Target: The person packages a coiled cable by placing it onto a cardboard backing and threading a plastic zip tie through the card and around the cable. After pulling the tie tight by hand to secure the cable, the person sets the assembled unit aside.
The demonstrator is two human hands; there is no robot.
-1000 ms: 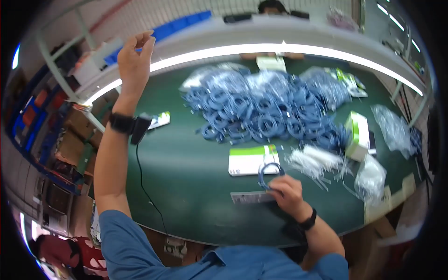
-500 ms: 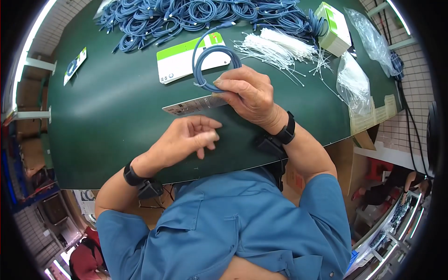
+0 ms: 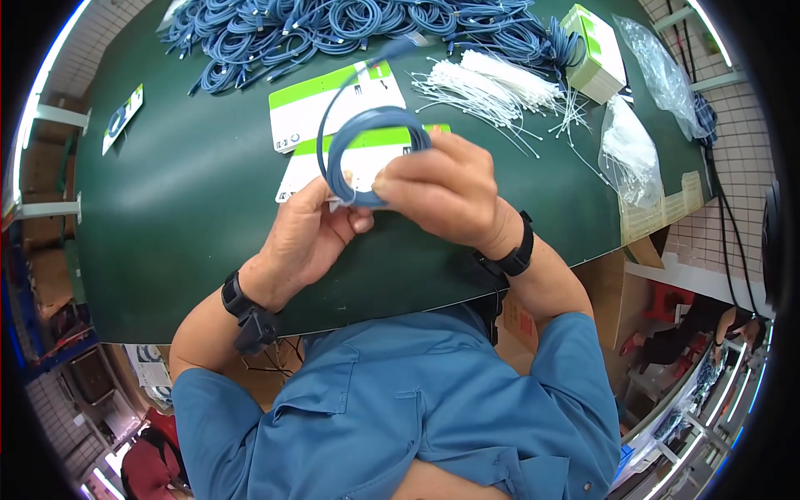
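A coiled blue cable (image 3: 336, 154) is held upright over a white card with a green top band (image 3: 304, 177), which is tilted toward me. My right hand (image 3: 446, 187) is closed round the right side of the coil and the card behind it. At the lower left of the coil, my left hand (image 3: 296, 237) is closed on the card's lower edge, thumb by a small white tie on the coil. Its other fingertips are partly hidden beneath the card. One cable end with a plug (image 3: 408, 42) sticks up from the coil, blurred by motion.
Behind lies a stack of green-and-white cards (image 3: 287, 117). A heap of coiled blue cables (image 3: 333, 29) covers the far side. White cable ties (image 3: 500, 83), a green-and-white box (image 3: 596, 54) and a plastic bag of ties (image 3: 629, 154) are at the right. One card with a cable (image 3: 123, 119) stands far left.
My left hand has moved up from below and closed on the card. The card has turned its printed green-and-white face toward me, and the coil has come slightly nearer.
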